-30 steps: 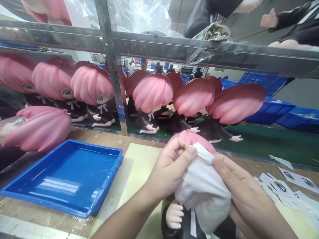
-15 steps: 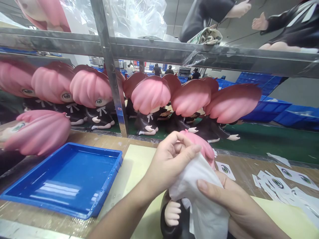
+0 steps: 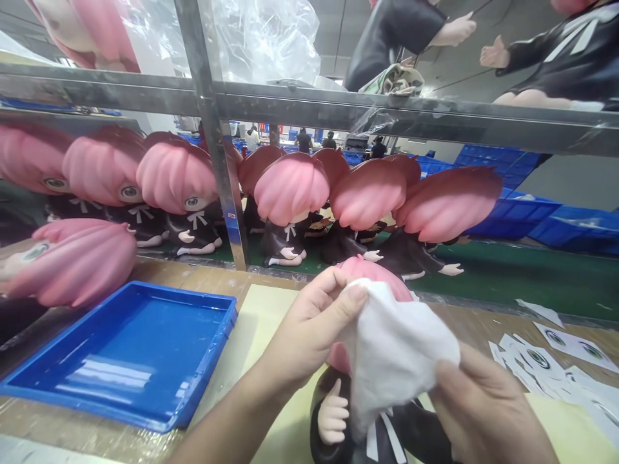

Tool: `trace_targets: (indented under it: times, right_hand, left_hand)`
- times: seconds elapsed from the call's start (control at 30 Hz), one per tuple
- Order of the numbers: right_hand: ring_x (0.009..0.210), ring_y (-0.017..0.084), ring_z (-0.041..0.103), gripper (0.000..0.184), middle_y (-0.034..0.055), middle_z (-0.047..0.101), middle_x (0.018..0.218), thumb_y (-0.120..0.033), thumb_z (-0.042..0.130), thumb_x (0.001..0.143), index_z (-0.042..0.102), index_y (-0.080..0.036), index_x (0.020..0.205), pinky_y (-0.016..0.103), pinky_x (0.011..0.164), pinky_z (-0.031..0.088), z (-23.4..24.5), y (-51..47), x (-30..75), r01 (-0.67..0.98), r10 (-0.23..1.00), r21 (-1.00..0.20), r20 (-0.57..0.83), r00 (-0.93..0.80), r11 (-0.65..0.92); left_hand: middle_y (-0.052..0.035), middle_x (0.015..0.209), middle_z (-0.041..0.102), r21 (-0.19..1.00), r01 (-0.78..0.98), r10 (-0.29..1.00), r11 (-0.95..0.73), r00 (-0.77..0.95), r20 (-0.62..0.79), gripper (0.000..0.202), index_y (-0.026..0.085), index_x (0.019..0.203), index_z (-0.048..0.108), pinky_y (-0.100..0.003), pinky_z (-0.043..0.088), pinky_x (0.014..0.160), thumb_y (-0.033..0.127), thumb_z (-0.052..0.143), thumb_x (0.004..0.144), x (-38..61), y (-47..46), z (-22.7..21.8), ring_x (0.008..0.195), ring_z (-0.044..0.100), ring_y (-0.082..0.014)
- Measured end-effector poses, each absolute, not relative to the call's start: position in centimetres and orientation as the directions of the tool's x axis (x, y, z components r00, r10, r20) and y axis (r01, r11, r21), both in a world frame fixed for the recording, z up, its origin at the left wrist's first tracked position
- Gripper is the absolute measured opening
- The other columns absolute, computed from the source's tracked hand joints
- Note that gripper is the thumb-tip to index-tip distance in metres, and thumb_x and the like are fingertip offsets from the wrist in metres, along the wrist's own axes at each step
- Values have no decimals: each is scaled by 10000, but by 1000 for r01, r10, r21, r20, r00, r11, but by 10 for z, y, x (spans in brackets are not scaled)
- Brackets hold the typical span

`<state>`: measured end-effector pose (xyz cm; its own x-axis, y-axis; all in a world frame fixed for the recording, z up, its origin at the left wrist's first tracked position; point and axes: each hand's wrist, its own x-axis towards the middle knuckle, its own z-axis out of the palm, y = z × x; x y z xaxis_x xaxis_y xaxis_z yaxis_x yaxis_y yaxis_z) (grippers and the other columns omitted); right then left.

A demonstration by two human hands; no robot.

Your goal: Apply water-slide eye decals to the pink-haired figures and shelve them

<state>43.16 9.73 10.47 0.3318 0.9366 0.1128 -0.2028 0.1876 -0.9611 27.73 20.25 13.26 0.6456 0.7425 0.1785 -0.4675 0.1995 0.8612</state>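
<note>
A pink-haired doll [image 3: 338, 412] in a black dress stands on the pale mat [image 3: 261, 335] just in front of me. My left hand [image 3: 309, 328] grips the top of its head and pinches the upper edge of a white cloth [image 3: 394, 351]. My right hand [image 3: 483, 406] holds the lower right side of the cloth, which covers the doll's face. The doll's small hand and dress show below the cloth.
A blue tray [image 3: 130, 348] lies at the left on the wooden bench. Rows of finished pink-haired dolls [image 3: 290, 193] stand behind a metal frame post [image 3: 217, 154]. One doll [image 3: 72, 258] lies on its side at far left. Eye decal sheets [image 3: 546, 357] are scattered at right.
The cloth has shifted across the doll's face and spread wider. My right hand has moved down and to the right with it; my left hand stays on the doll's head.
</note>
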Motion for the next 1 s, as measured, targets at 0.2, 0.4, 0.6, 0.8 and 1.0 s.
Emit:
trace_targets:
  times: [0.2, 0.4, 0.6, 0.8, 1.0]
  right_hand:
    - [1272, 225, 547, 406, 1, 602, 1304, -640, 740, 909, 665, -387, 1218, 298, 1038, 529, 118, 107, 447, 18, 833, -907, 395, 387, 421]
    - [944, 184, 669, 393, 45, 664, 1080, -584, 719, 962, 678, -291, 1221, 175, 735, 557, 126, 109, 442, 70, 990, -987, 143, 12, 142]
    - [478, 71, 442, 349, 31, 559, 665, -507, 799, 918, 756, -164, 967, 129, 410, 350, 130, 109, 442, -270, 992, -956, -95, -81, -114]
    - [797, 154, 631, 181, 74, 658, 887, -377, 732, 988, 761, -203, 1031, 247, 781, 551, 114, 108, 433, -616, 982, -782, 28, -187, -95]
    - [1295, 281, 550, 401, 88, 618, 1305, -535, 714, 982, 698, -245, 1258, 394, 1091, 514, 112, 99, 417, -729, 996, -683, 29, -87, -44]
  left_hand:
    - [15, 705, 565, 955, -287, 653, 71, 737, 174, 253, 144, 801, 661, -158, 379, 550, 362, 741, 901, 272, 198, 150, 615, 484, -62]
    - [-1, 706, 644, 981, -106, 709, -163, 678, 191, 261, 176, 856, 748, -170, 388, 496, 417, 684, 931, 269, 188, 155, 582, 534, -79]
    - [44, 640, 606, 957, -181, 759, -227, 583, 290, 229, 181, 818, 737, -137, 385, 516, 368, 693, 943, 269, 187, 154, 575, 506, -48]
    - [36, 616, 570, 962, -257, 829, -88, 516, 214, 288, 160, 739, 680, -149, 337, 456, 392, 733, 901, 273, 182, 149, 538, 478, -52]
    - [45, 603, 572, 985, -159, 809, -71, 568, 150, 370, 209, 822, 587, -198, 355, 433, 555, 629, 945, 279, 177, 138, 450, 468, -73]
